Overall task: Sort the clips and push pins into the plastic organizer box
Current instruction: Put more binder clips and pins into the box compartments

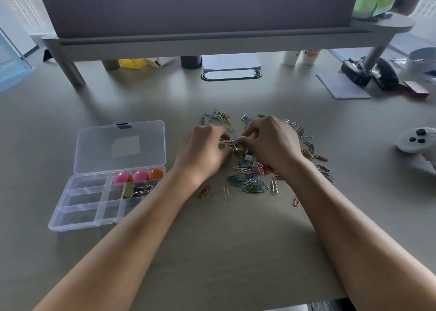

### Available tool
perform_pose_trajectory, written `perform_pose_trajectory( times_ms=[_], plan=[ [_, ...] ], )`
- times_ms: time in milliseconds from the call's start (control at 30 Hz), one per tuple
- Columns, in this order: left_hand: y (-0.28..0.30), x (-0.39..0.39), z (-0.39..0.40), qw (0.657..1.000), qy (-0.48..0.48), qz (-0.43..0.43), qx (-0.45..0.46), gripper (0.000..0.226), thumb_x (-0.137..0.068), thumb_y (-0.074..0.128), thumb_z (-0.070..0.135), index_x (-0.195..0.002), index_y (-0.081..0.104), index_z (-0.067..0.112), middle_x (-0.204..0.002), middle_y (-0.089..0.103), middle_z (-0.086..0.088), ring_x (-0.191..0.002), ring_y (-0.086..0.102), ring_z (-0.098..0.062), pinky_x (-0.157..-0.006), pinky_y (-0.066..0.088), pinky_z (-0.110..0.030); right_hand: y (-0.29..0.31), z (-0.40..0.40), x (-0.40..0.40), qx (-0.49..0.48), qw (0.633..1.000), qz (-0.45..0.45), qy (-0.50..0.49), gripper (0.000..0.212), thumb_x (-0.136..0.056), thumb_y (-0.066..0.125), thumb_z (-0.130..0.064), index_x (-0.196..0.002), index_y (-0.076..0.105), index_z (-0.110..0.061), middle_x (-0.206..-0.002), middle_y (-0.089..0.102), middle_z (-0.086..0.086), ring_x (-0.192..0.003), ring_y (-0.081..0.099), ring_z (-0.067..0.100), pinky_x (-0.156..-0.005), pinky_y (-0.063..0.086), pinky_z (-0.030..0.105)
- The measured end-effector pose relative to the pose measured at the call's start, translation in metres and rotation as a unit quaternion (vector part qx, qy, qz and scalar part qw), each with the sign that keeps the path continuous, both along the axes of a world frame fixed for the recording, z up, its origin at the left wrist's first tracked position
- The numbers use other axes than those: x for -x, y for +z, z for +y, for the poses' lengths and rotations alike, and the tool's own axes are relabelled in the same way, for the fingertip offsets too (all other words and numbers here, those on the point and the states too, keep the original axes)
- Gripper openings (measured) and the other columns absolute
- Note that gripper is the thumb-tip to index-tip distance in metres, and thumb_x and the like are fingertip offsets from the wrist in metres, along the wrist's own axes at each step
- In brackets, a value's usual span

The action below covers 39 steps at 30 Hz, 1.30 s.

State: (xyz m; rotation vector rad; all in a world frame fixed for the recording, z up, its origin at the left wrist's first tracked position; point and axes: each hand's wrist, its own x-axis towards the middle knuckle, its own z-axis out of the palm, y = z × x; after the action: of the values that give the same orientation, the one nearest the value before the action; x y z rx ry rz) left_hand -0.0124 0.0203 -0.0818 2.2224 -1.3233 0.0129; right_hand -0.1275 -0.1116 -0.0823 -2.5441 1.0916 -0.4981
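2 hands: left hand [203, 154], right hand [271, 143]. 1 organizer box [94, 214]: 3 round pins [140, 176], 2 pink, 1 orange. Paper clips [252, 183] too many to count.

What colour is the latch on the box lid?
Purple latch, seen in the head view.

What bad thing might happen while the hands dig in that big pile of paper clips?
Both hands, left hand and right hand, pick at the tangled paper clip pile together, so linked clips could lift in a clump and scatter further. Stray clips near the table's front edge, like the pink paper clip, might get knocked off by a forearm. The left forearm lies close to the open organizer box and could bump it.
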Motion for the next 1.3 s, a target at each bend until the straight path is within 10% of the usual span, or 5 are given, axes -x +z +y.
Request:
perform_pose_trajectory(
  times_ms=[433,700,800,1000,1300],
  plan=[
    [-0.001,0.001,0.002,0.999,0.009,0.027,0.045,0.021,-0.088,0.073,0.033,-0.102,0.066,0.019,-0.066,0.047,0.014,-0.058,0.043,-0.011,-0.05,0.028,-0.025,-0.001,0.002,0.009,-0.072,0.985,-0.154,-0.007,0.019,-0.098,0.063,-0.027,-0.112,0.074,-0.022,-0.096,0.074,-0.004,-0.086,0.069,0.018,-0.076,0.051,0.03],
    [0.001,-0.003,0.002,0.978,0.025,0.158,0.134,0.014,-0.095,0.062,0.024,-0.1,0.055,0.012,-0.079,0.059,0.003,-0.064,0.055,-0.007,-0.054,0.044,-0.02,0.011,0.004,0.013,-0.214,0.945,-0.246,-0.038,0.026,-0.099,0.044,-0.015,-0.091,0.068,-0.012,-0.071,0.06,-0.005,-0.058,0.053,0.009,-0.055,0.037,0.026],
    [0.007,-0.003,-0.001,0.896,0.027,0.404,0.182,0.012,-0.096,0.055,0.017,-0.084,0.05,0.015,-0.065,0.048,0.003,-0.047,0.04,-0.008,-0.043,0.034,-0.022,0.016,0.007,0.015,-0.371,0.862,-0.343,-0.042,0.029,-0.099,0.045,-0.015,-0.073,0.056,-0.015,-0.058,0.044,-0.005,-0.047,0.034,0.011,-0.044,0.029,0.026],
    [0.01,-0.005,0.002,0.567,-0.013,0.788,0.238,0.012,-0.085,0.034,0.013,-0.073,0.038,0.015,-0.062,0.031,0.0,-0.048,0.024,-0.012,-0.039,0.02,-0.019,0.022,0.002,0.015,-0.535,0.745,-0.395,-0.046,0.029,-0.1,0.06,-0.02,-0.073,0.052,-0.016,-0.061,0.044,0.0,-0.048,0.032,0.012,-0.04,0.023,0.023],
    [0.011,-0.004,0.002,0.522,0.031,0.809,0.268,0.024,-0.096,0.032,0.002,-0.079,0.049,0.007,-0.065,0.043,-0.007,-0.047,0.036,-0.013,-0.039,0.036,-0.018,0.018,0.012,0.008,-0.157,0.985,-0.078,-0.009,0.033,-0.087,0.078,-0.041,-0.081,0.077,-0.008,-0.062,0.069,0.0,-0.053,0.062,0.017,-0.055,0.053,0.027]
  ],
)
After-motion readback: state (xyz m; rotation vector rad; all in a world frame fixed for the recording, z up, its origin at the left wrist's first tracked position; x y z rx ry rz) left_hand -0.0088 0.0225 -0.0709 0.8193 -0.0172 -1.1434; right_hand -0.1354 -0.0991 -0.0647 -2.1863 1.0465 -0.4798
